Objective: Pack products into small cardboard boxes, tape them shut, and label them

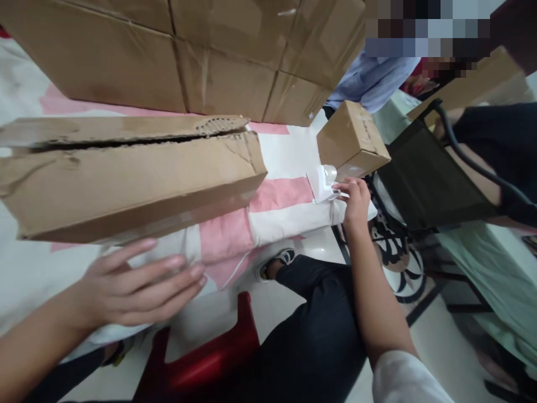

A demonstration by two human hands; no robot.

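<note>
My left hand [142,280] hovers by the near edge of the cloth-covered table, fingers stretched out and apart, with nothing in it. Just beyond it lies a long cardboard box [138,187], its top flaps leaving a dark gap between them. On the table's right side, my right hand [356,201] has its fingertips closed on the edge of a small white object [322,187]. A translucent round part [329,174] shows at that object's top; its exact kind is unclear. Right behind it stands a smaller closed cardboard box [354,140].
Several stacked cardboard boxes [235,73] line the back of the pink and white cloth [285,193]. A red stool [205,358] stands below the table edge. To the right are a dark folding chair [440,173] and other people, one in a blue shirt [373,78].
</note>
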